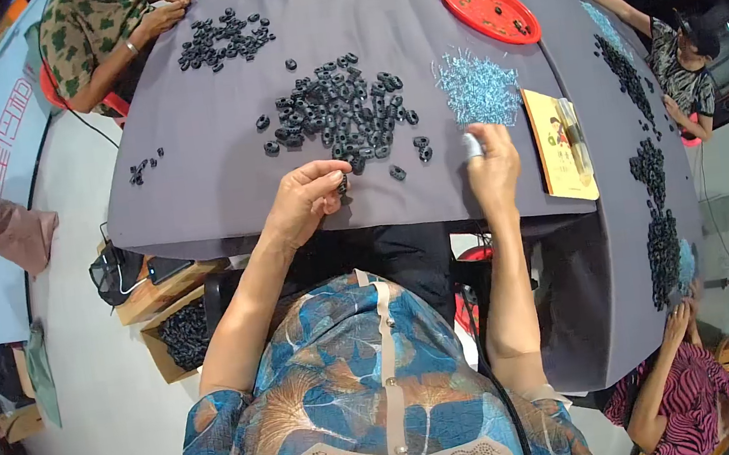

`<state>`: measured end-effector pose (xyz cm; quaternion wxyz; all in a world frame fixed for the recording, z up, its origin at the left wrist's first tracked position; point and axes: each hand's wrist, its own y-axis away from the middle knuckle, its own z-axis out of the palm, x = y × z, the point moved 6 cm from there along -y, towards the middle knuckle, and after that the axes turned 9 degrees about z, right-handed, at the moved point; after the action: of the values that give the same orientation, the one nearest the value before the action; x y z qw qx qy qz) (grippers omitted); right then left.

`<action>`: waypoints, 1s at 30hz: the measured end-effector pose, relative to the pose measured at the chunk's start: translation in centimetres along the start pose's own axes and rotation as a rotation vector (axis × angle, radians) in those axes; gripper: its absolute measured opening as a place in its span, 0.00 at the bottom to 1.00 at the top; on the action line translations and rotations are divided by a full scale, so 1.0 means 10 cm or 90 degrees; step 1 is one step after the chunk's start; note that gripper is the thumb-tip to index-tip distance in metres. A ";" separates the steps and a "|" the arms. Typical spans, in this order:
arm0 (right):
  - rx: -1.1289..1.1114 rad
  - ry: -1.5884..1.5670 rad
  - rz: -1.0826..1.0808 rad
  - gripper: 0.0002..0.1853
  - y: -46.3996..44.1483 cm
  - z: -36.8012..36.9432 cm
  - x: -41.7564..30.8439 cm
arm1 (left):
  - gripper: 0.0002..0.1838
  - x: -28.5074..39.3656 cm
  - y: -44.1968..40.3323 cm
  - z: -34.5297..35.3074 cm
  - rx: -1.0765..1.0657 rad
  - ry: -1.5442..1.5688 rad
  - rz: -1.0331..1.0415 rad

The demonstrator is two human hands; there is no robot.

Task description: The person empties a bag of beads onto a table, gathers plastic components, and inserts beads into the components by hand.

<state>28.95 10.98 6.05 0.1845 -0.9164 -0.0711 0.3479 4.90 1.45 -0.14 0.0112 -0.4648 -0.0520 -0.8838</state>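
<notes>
Near the table's front edge, my left hand (309,200) pinches a small black part (342,185) between thumb and fingers. Just beyond it lies a loose pile of black parts (336,108) on the grey cloth. My right hand (491,162) is over the cloth at the near side of a heap of small blue-clear pieces (477,88). Its fingers are bent together, with a pale cover on one fingertip; what they hold, if anything, is too small to make out.
A yellow booklet (557,145) with a pen on it lies right of my right hand. Beyond stands a red tray (491,10). Co-workers sit at the upper left, upper right and lower right. A box of black parts (185,338) stands below, left.
</notes>
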 end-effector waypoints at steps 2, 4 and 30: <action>0.022 0.071 -0.026 0.12 -0.03 0.01 0.20 | 0.10 -0.01 0.00 0.00 0.005 0.000 -0.005; 0.026 0.069 -0.052 0.14 -0.02 0.06 0.18 | 0.10 -0.01 0.00 -0.01 0.002 -0.002 -0.008; 0.063 0.130 -0.084 0.14 -0.03 0.08 0.20 | 0.09 -0.03 -0.03 -0.04 -0.028 0.022 0.006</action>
<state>29.91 12.01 4.34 0.2585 -0.9301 -0.0949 0.2432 4.72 1.67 -0.70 0.0058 -0.4496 -0.0304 -0.8927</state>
